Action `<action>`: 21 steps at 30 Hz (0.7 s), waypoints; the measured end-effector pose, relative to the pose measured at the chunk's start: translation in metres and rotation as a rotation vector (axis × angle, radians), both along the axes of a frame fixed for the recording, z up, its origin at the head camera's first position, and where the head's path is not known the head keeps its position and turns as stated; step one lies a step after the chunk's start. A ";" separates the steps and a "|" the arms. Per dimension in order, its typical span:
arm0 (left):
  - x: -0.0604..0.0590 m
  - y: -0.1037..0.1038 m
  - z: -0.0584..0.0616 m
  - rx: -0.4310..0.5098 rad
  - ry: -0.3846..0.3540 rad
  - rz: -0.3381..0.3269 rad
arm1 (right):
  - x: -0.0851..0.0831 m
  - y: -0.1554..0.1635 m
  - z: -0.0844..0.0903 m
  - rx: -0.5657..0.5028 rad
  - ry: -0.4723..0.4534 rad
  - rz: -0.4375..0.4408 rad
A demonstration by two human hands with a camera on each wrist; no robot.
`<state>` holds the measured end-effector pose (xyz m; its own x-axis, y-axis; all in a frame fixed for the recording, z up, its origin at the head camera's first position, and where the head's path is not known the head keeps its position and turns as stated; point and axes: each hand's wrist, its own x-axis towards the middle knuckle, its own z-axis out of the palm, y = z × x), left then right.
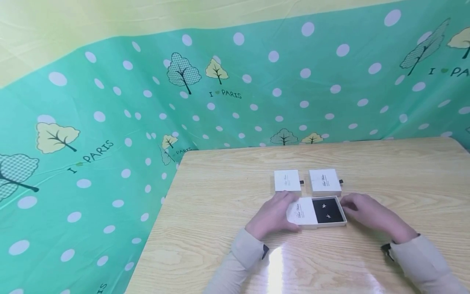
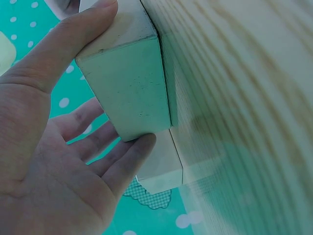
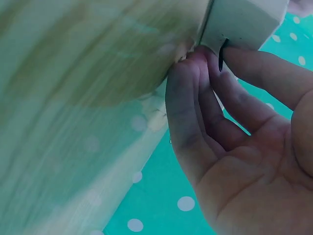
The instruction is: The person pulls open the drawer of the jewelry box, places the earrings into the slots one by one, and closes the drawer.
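Note:
A white sliding jewelry box [image 1: 306, 211] lies on the table with its drawer [image 1: 329, 223] pulled partly out to the right. Two small silvery star-shaped pieces [image 1: 324, 206] sit on the black pad inside. My left hand [image 1: 273, 214] grips the box's outer sleeve by its left end; in the left wrist view the thumb and fingertips are on opposite sides of the sleeve [image 2: 127, 88]. At the drawer's right end, my right hand [image 1: 371, 214] pinches a black pull tab [image 3: 221, 56] between thumb and fingers. The tab is partly hidden by those fingers.
Behind the sliding box stand two more white boxes, one at left [image 1: 287, 179] and one at right [image 1: 324, 182], each with a black tab facing right. The wooden table [image 1: 213, 183] meets a green dotted cloth [image 1: 257, 81] at its back and left edges.

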<state>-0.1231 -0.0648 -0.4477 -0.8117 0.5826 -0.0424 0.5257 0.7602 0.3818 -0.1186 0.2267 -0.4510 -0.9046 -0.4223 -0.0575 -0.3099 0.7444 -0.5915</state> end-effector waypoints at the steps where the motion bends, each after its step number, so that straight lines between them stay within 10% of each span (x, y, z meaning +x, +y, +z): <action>1: 0.000 0.000 0.000 0.001 0.000 -0.001 | -0.001 0.001 0.000 0.001 -0.013 0.009; 21: -0.001 0.001 -0.001 -0.006 -0.010 0.002 | -0.016 0.013 -0.002 -0.230 -0.325 0.145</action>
